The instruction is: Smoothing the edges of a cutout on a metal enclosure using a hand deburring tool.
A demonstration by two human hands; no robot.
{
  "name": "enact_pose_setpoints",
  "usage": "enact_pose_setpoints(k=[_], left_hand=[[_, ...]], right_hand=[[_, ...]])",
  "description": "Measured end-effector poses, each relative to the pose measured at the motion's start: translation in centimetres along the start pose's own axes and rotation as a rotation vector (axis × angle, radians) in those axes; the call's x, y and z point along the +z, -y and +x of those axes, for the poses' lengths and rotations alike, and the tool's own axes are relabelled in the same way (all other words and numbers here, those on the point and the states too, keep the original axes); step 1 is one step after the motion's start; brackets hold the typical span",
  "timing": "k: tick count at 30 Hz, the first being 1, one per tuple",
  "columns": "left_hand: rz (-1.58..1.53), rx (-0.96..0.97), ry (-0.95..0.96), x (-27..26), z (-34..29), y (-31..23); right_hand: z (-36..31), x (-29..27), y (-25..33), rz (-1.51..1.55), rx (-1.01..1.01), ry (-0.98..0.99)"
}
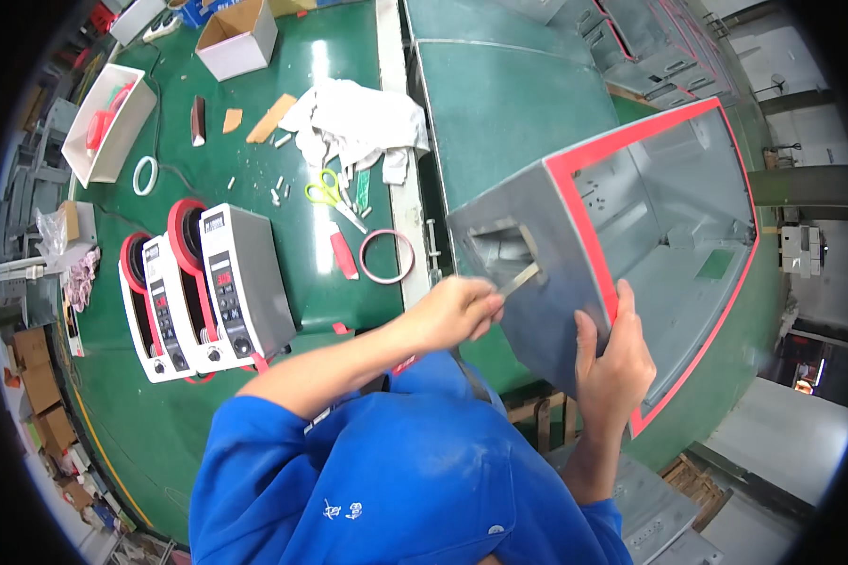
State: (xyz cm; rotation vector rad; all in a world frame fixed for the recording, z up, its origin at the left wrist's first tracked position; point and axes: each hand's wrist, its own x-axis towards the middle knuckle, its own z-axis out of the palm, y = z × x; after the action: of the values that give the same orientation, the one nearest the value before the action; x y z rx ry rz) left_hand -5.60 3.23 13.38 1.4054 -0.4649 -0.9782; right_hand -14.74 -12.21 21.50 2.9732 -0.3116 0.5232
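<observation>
A large grey metal housing (546, 311) with an open front stands tilted at the right, its front rim edged with red tape (589, 235). My left hand (452, 313) is closed on a thin, flat, pale strip (521, 280), whose exact kind I cannot make out. The strip's far end lies at the rectangular cutout (501, 247) in the housing's side wall. With the thumb on the side wall and fingers over the taped rim, my right hand (617, 363) grips the housing's near edge.
On the green table at left stand tape dispensers (240, 278) with red rolls. Yellow-green scissors (326, 190), a red-handled tool (343, 252), a pink tape ring (387, 256) and white cloth (363, 122) lie nearer. A white bin (113, 141) and a carton (236, 42) stand farther off.
</observation>
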Motion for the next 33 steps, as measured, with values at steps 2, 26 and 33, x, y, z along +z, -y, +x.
enact_pose_setpoints(k=[2,26,33], left_hand=[[0.053,-0.023,0.014,-0.3,0.9,-0.6],[-0.736,-0.431,-0.258,-1.5,-2.9,5.6],[-1.367,-0.24,-0.195,-2.2,2.4,8.5]], right_hand=[[0.1,-0.1,0.1,-0.006,0.001,0.012],[-0.2,-0.5,0.2,0.036,0.083,0.057],[-0.3,-0.4,0.4,0.033,0.055,0.026]])
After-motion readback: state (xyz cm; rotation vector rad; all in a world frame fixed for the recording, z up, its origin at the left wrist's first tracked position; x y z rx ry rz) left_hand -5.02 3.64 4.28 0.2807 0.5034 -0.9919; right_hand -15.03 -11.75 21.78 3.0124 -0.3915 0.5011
